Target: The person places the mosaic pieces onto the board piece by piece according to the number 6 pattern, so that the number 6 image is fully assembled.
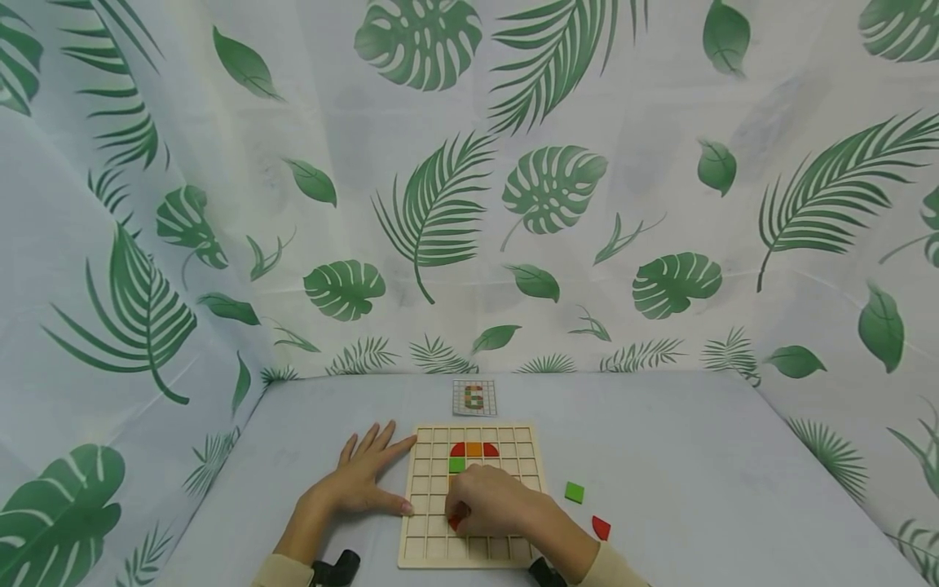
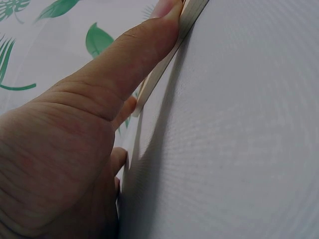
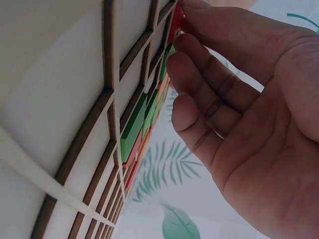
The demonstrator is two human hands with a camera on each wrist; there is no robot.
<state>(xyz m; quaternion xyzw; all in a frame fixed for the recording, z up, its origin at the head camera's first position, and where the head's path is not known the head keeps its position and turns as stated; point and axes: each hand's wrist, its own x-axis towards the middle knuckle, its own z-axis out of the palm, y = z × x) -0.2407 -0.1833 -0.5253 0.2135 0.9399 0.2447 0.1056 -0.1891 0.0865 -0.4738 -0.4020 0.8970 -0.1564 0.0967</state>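
A wooden grid board (image 1: 473,552) lies on the table, with colored tiles in several of its squares. At its left edge my left hand (image 1: 359,481) is spread flat, thumb and index fingertip touching the frame; in the left wrist view the thumb (image 2: 134,50) rests along the board's side. My right hand (image 1: 487,501) is over the lower middle of the grid, pinching a red tile (image 1: 454,522) at one square. The right wrist view shows that red tile (image 3: 176,21) at the thumb tip, near green tiles (image 3: 133,127). My right hand hides part of the pattern.
A small pattern card (image 1: 474,398) showing a 6 lies behind the board. Right of the board are a loose green square tile (image 1: 575,492) and a red quarter-round tile (image 1: 601,527), close to my right forearm. Leaf-printed cloth surrounds the table.
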